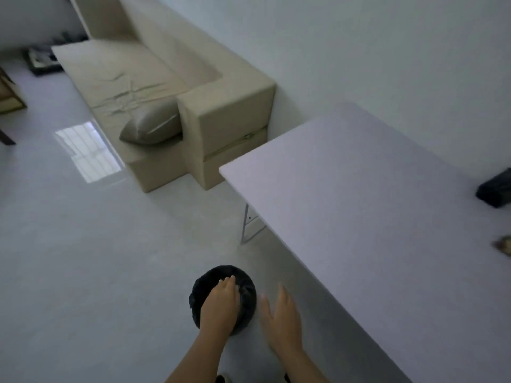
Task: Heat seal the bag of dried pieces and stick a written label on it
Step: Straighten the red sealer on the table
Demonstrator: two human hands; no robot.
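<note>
A round bin lined with a black plastic bag [210, 280] stands on the floor beside the table. My left hand [221, 305] is stretched over its mouth, fingers straight, with nothing visible in it. My right hand [282, 319] hovers just right of the bin, fingers spread and empty. At the table's far right edge lies a black bag [495, 190], cut off by the frame. Below it a small brownish thing [503, 244] shows only partly; I cannot tell what it is. No heat sealer or label is in view.
The white table [359, 203] runs from the middle to the lower right, its metal leg [246, 225] near the bin. A beige sofa [166, 87] with a cushion [152, 128] stands against the wall behind. Glossy pale floor fills the left.
</note>
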